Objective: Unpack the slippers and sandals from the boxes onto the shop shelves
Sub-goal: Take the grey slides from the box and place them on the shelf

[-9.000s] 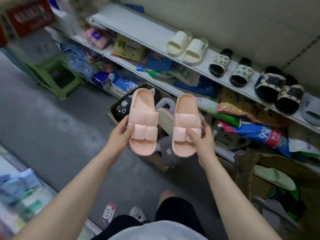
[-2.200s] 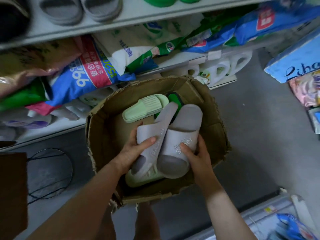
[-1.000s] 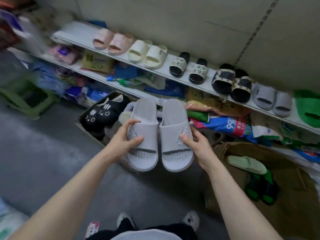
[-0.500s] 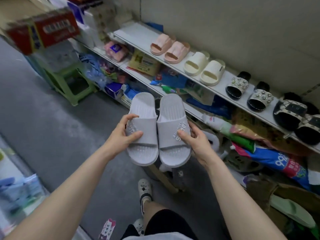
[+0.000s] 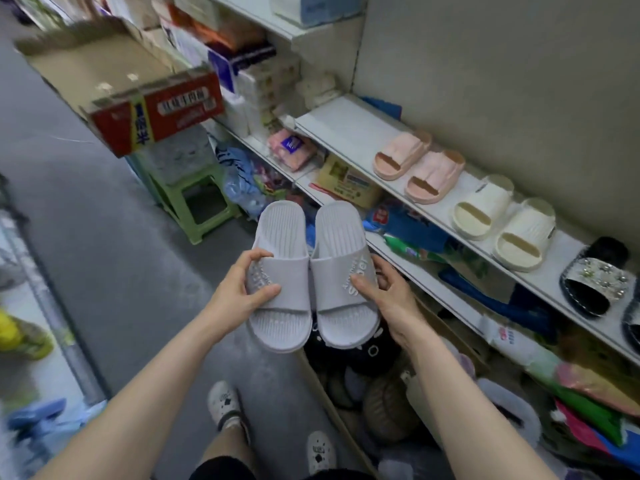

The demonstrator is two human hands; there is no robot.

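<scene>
**Grey pair now level with the shelf's bare end**

Half a second ago the pink moulded slippers (image 5: pixel 433 174) on the white shop shelf (image 5: pixel 346 126) sat above the person's hands. Now they lie off to the right, with the cream pair (image 5: pixel 481 207) beyond them, and the shelf's bare stretch is straight ahead. The red printed carton (image 5: pixel 156 109) on the green plastic stool (image 5: pixel 194 202) looms closer too.

The grip looks unchanged. The left hand (image 5: pixel 239 299) clasps one pale grey ribbed plastic slipper (image 5: pixel 282 230), thumb laid over the strap and fingers curled round the outer edge. The right hand (image 5: pixel 388 292) holds its lettered twin (image 5: pixel 341 233) the same way. The two slippers touch side by side, soles down, in the air over the open cardboard box (image 5: pixel 329 400), not yet on the shelf.
</scene>
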